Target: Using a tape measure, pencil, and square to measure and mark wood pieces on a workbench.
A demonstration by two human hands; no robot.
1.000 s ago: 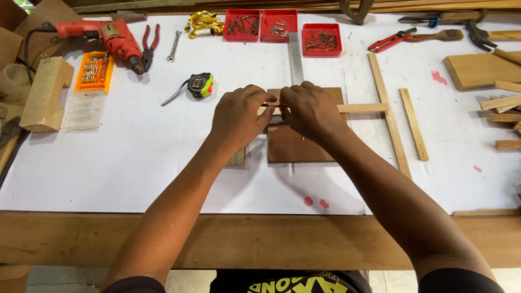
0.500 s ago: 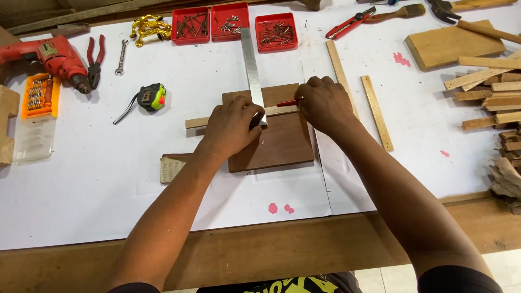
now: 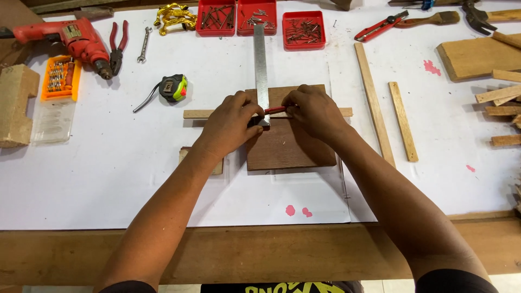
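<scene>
1. The left hand (image 3: 230, 123) lies closed on the near end of the steel square (image 3: 261, 65), pressing it onto the thin wooden strip (image 3: 198, 114).
2. The right hand (image 3: 315, 111) pinches a red pencil (image 3: 274, 110), tip at the blade, between both hands.
3. Under them lies the dark wooden board (image 3: 287, 146).
4. Risk, as I judge it: if the left hand's pressure eases, the square could pivot and the pencil line run crooked.
</scene>
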